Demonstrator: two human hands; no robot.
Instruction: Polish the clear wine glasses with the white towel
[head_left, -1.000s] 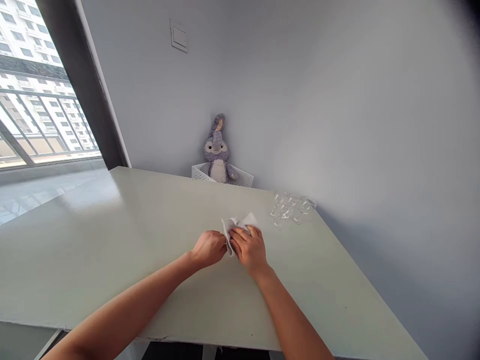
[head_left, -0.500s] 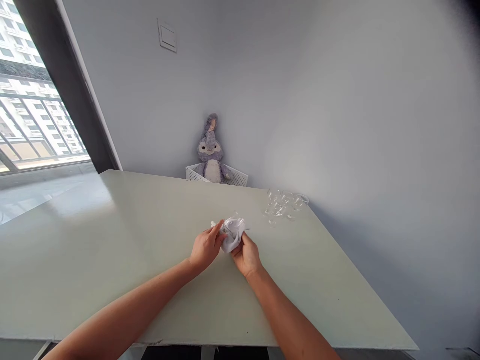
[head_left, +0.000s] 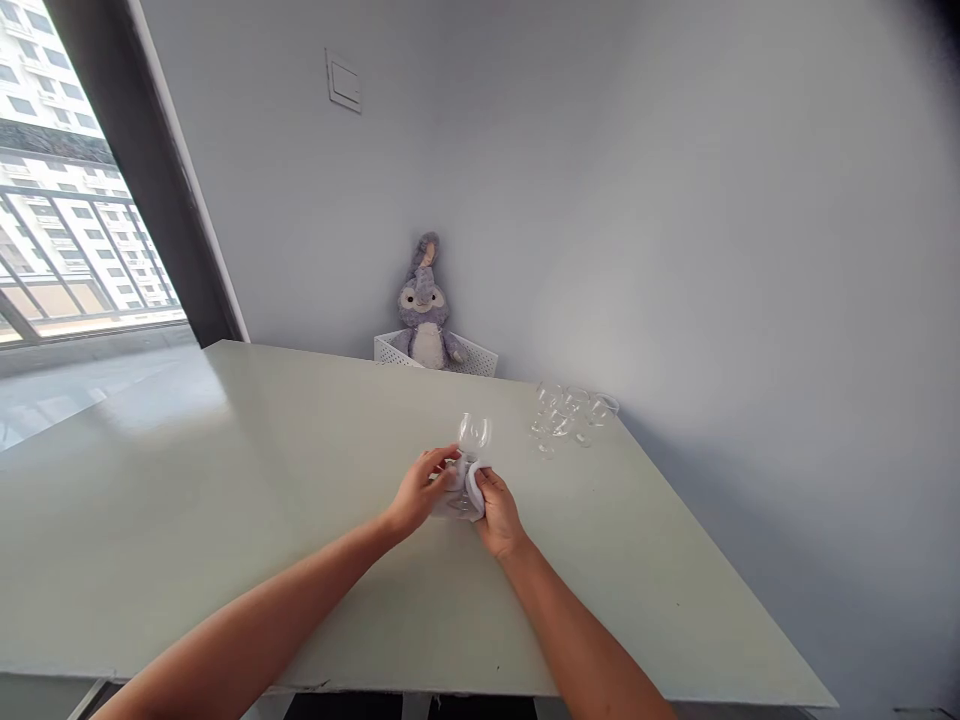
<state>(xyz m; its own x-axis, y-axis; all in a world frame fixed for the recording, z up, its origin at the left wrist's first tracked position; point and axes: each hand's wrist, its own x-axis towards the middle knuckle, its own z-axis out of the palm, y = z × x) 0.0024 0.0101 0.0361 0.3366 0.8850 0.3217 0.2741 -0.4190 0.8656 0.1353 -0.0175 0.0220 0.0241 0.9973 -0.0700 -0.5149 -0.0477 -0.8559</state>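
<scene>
A clear stemmed wine glass is between my hands over the middle of the table, its bowl pointing away from me and its foot towards me. My left hand is at the stem from the left, thumb and fingers closed about it. A white cloth is wrapped around the stem and foot. My right hand grips this cloth from the right, pressing it against the glass. Folds of cloth and my fingers partly hide the stem.
Several clear stemmed glasses stand at the table's back right edge, near the wall. Behind the far edge, a plush rabbit sits in a white perforated basket. A window is at the left.
The glass has turned so that its bowl now shows beyond my hands. The cloth has shifted from the bowl towards the stem and foot, and my right hand has moved slightly nearer me.
</scene>
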